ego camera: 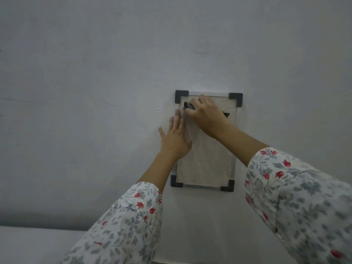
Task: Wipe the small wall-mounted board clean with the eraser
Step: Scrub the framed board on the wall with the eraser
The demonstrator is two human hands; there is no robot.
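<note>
Wall-mounted board (205, 159): left hand (175, 138) presses flat, right hand (206, 113) grasps eraser (188, 106).

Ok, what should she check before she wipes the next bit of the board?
1. Eraser held firmly: ok, the right hand grips it.
2. Eraser on the board: ok, near the top-left corner.
3. Board steadied: ok, the left hand lies flat on its left edge.
4. Marks left: not ok, a dark mark shows beside the right hand.
5. Marks under the hands: cannot tell.
</note>
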